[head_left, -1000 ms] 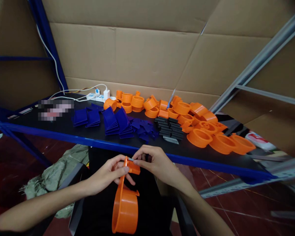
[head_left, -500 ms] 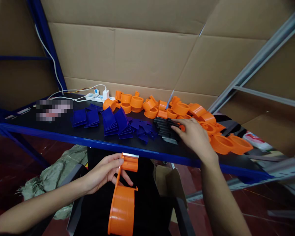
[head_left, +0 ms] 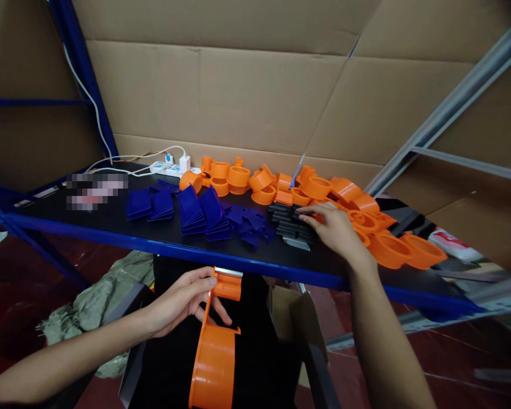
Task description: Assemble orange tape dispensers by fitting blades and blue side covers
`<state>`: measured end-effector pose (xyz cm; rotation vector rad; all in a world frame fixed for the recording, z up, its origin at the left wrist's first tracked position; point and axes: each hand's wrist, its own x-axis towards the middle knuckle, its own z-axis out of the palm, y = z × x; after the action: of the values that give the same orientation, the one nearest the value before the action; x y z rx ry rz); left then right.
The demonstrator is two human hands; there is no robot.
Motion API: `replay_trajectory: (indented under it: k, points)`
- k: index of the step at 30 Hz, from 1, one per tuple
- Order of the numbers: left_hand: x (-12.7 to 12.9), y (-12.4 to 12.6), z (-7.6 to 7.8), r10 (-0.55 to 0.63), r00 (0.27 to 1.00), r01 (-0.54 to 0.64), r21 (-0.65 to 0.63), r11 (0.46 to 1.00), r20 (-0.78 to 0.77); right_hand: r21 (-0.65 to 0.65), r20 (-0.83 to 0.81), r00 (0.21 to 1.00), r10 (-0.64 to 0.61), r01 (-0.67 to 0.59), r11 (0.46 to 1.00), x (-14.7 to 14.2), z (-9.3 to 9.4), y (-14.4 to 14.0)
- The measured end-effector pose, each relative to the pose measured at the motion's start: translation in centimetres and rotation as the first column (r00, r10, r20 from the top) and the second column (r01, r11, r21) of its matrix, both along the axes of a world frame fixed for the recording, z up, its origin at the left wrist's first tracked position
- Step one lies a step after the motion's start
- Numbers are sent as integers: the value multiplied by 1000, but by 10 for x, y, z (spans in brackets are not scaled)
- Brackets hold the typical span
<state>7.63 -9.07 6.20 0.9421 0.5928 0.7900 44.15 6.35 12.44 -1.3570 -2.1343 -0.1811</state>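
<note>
Head view: right hand [head_left: 333, 230] rests loosely on black pieces [head_left: 292, 224], at one o'clock from the left hand [head_left: 183, 298] gripping an orange dispenser [head_left: 215, 352].

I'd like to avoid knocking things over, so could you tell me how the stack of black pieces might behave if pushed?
The black stack looks loose and uneven under the right hand, so it would probably slide apart. The pieces seem thin, flat plastic, likely light and unlikely to roll. The bench looks smooth, so they may skid.

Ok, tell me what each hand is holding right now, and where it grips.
The left hand holds an orange tape dispenser by its upper frame, below the toothed blade. The right hand rests on the black pieces, holding nothing clearly.
</note>
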Motion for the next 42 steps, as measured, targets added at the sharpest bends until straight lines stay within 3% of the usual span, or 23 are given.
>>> replay_trajectory:
  k: [3, 7, 11, 14, 17, 20, 24, 29, 36, 42]
  points:
    - [0, 1, -1, 10, 1000, -10, 14, 1000, -11, 67, -92, 994, 56, -50, 997, -20, 10, -16]
    - [0, 0, -3, 52, 998, -51, 43, 998, -21, -7, -188, 942, 279, -285, 958, -67, 19, -65]
    - [0, -4, -1, 108, 994, -106, 81, 991, -20, -59, -104, 887, 450, -457, 887, -116, 13, -113]
    - [1, -6, 3, 126, 992, -124, 93, 988, -19, -74, -22, 859, 512, -512, 856, -140, -1, -129]
    - [1, -5, 4, 138, 990, -137, 109, 985, -8, 17, -75, 868, 490, -491, 871, -154, -19, -130]
    - [-1, -4, 3, 158, 988, -156, 136, 978, 0, 100, -256, 870, 422, -411, 906, -164, -29, -128]
    - [-3, -3, -2, 189, 981, -178, 199, 964, -34, 68, -463, 820, 335, -344, 936, -172, -32, -132]
    - [-4, -4, 0, 206, 978, -192, 238, 952, -38, 86, -567, 761, 315, -326, 941, -172, -37, -140]
    - [-5, -3, 3, 117, 982, -126, 48, 991, 150, 68, -616, 699, 363, -412, 909, -169, -45, -146]
    - [-6, -1, -3, 116, 975, -100, -92, 991, 189, 72, -628, 669, 397, -459, 886, -172, -46, -146]
